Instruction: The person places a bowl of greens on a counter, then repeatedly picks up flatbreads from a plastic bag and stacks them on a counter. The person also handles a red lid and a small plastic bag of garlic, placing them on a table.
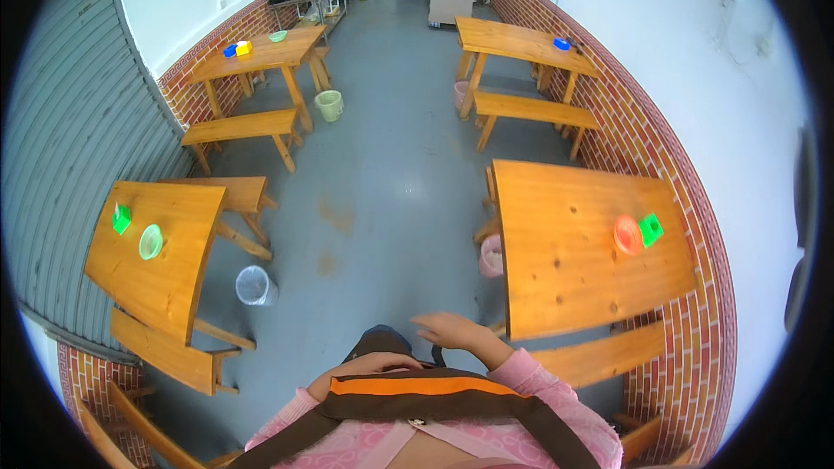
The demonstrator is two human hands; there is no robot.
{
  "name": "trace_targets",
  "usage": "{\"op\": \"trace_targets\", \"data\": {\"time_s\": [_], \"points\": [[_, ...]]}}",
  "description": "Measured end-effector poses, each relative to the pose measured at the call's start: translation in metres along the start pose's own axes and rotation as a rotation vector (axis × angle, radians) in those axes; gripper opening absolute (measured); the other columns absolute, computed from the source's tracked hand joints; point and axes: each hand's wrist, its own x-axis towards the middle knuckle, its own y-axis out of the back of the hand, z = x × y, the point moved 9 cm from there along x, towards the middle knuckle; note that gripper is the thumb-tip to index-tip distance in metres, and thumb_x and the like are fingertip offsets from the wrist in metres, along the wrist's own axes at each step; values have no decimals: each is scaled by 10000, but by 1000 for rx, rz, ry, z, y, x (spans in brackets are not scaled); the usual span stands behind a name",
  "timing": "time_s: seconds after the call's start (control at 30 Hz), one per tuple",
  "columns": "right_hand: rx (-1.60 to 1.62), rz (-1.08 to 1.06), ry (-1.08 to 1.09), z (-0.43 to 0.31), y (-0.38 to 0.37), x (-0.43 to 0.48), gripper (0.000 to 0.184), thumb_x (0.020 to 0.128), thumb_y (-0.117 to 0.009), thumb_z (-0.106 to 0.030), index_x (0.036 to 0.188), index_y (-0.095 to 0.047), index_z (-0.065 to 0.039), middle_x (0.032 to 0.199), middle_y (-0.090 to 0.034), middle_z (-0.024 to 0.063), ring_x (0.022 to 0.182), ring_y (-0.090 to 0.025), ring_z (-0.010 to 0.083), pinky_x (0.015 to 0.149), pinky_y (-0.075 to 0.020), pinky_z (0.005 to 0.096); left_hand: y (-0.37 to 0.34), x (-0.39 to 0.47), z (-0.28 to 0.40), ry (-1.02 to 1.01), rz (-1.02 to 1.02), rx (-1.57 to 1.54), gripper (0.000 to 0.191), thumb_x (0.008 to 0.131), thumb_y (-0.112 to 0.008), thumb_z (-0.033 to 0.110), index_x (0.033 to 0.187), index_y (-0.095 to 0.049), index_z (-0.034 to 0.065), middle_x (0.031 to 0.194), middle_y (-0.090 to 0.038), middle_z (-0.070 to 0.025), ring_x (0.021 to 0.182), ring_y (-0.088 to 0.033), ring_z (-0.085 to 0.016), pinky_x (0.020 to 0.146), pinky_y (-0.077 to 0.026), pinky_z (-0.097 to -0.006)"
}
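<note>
At the bottom middle, my left hand rests against the front of my body, at the upper edge of a dark brown apron with an orange band; its fingertips are partly hidden. My right hand is held out over the grey floor, fingers loosely extended, with no object visible in it. A dark loop hangs just below that hand. Nearest to it on the right stands a wooden table bearing an orange bowl and a bright green box.
Left, a wooden table holds a green bowl and a green tissue box. A lined bin and a pink bin flank the aisle. Benches stand by the tables. Farther off is a metal cart.
</note>
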Motion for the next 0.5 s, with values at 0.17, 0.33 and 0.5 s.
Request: {"op": "trace_targets", "data": {"time_s": [0.17,0.33,0.5], "points": [[-93,-21,-81,134,86,151,348,968,-602,-237,1259,-614,-46,1173,-670,227,1070,-631,433,903,-510,514,206,74,-40,187,281,-203,344,1044,-589,235,1286,-618,-8,1178,-688,-83,1090,-618,-155,953,-494,-291],[-70,-116,-278,255,164,244,332,986,-584,-331,1079,-685,-29,1043,-698,241,957,-659,440,833,-518,520,429,191,13,120,377,149,402,1035,-572,337,1290,-631,32,1201,-695,-87,1107,-638,-196,972,-501,-353],[195,-96,-362,338,262,340,501,1027,-519,-462,910,-724,-21,908,-702,242,901,-669,447,790,-511,514,585,357,87,-24,282,233,375,1029,-559,307,1270,-635,30,1225,-686,-134,1128,-642,-267,976,-501,-378]]}}
